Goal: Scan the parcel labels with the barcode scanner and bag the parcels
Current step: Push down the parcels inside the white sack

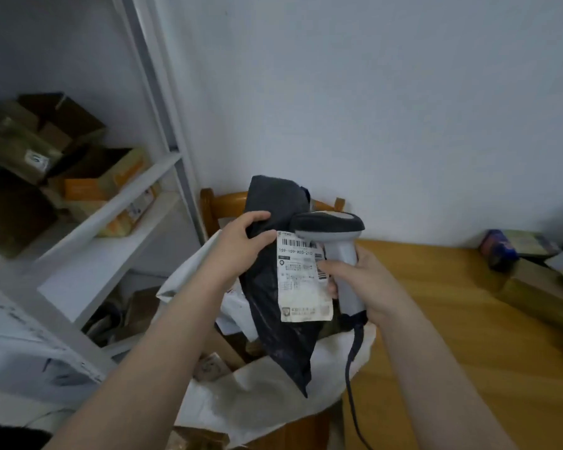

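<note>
The parcel point(273, 319) hangs above the white bag point(267, 404), label point(303, 280) facing me. My left fingers point(257, 219) pinch its top corner. My right fingers point(332, 266) curl round the scanner point(330, 225), which almost touches the label. I'd pull it back slightly and square it to the barcode point(298, 243).

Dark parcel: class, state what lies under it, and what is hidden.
Under the dark parcel a white sack lies open, holding a white packet and a brown box. The parcel covers the rest of the sack's inside.
</note>
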